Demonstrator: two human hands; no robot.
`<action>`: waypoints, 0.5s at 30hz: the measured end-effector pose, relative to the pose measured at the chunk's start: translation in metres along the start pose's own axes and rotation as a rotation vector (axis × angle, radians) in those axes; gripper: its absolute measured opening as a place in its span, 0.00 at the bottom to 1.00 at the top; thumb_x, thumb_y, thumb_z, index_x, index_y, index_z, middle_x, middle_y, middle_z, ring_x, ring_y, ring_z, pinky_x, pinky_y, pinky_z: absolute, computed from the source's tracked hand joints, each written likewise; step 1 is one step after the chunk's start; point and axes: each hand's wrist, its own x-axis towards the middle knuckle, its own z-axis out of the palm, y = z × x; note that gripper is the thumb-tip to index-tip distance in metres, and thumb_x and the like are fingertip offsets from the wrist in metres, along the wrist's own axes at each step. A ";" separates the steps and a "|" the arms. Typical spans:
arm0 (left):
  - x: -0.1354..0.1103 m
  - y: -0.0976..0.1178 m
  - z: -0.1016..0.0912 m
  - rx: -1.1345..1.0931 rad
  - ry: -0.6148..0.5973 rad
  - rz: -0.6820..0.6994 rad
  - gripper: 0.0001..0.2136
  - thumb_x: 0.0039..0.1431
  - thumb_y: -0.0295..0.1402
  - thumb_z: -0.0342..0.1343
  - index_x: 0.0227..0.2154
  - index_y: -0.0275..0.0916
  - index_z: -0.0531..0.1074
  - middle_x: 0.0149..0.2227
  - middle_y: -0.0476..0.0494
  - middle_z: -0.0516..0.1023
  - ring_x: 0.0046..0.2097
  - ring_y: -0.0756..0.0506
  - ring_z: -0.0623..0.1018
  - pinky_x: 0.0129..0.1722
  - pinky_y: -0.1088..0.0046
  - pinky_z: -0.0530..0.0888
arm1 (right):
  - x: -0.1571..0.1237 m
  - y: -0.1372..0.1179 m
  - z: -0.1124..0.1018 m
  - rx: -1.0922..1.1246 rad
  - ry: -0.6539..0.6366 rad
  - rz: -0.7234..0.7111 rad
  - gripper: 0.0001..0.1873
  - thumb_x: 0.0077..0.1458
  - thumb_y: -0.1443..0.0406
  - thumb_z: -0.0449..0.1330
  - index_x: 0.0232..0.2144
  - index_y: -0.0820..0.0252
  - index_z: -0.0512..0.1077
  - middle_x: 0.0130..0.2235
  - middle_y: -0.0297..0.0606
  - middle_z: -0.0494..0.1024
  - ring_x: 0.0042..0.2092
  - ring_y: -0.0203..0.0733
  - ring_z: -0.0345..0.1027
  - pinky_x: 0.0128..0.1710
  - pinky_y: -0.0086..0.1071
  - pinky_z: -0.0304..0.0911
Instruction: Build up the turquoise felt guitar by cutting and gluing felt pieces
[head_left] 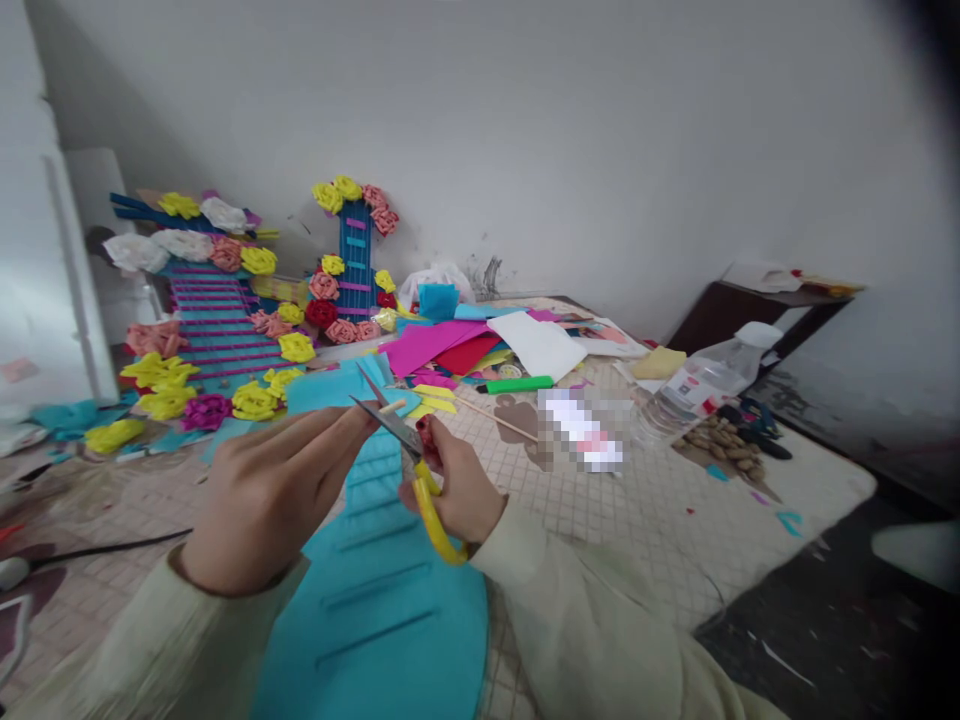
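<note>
My right hand (459, 480) grips yellow-handled scissors (431, 520), with the blades parted and pointing up to the left. A short pale wooden stick (393, 406) pokes out from the fingertips of my left hand (274, 485), which pinches it. The stick lies at the parted blades; whether they touch it I cannot tell. Something small, dark red and patterned (426, 436) shows by my right thumb. Beneath both hands lies a large blue guitar-like cutout (390, 620) with raised strips across it.
Flower-covered blue pieces (225, 325) stand at the back left. Coloured paper sheets (435, 343), a green marker (517, 384) and a thin stick (495, 415) lie ahead. A water bottle (705, 385) and peanuts (724, 445) are at the right, near the table's edge.
</note>
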 end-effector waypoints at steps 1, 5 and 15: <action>-0.001 -0.001 0.000 -0.004 0.010 0.005 0.07 0.58 0.25 0.52 0.40 0.37 0.67 0.32 0.45 0.79 0.31 0.50 0.77 0.29 0.76 0.68 | 0.000 0.000 0.001 -0.003 0.002 0.005 0.15 0.39 0.62 0.57 0.29 0.57 0.55 0.26 0.30 0.60 0.25 0.34 0.53 0.24 0.28 0.52; -0.003 -0.002 0.001 -0.012 0.031 0.000 0.10 0.56 0.24 0.55 0.42 0.36 0.67 0.32 0.45 0.79 0.31 0.51 0.77 0.30 0.77 0.69 | -0.002 0.001 0.003 0.005 0.007 0.029 0.14 0.39 0.64 0.57 0.29 0.57 0.56 0.26 0.30 0.60 0.26 0.35 0.54 0.24 0.28 0.54; 0.001 0.000 0.000 0.047 0.023 -0.045 0.07 0.56 0.27 0.55 0.39 0.36 0.67 0.30 0.46 0.78 0.30 0.50 0.77 0.30 0.75 0.70 | -0.003 0.000 0.004 0.054 0.004 0.041 0.15 0.36 0.65 0.58 0.28 0.57 0.56 0.25 0.28 0.60 0.24 0.33 0.54 0.23 0.27 0.56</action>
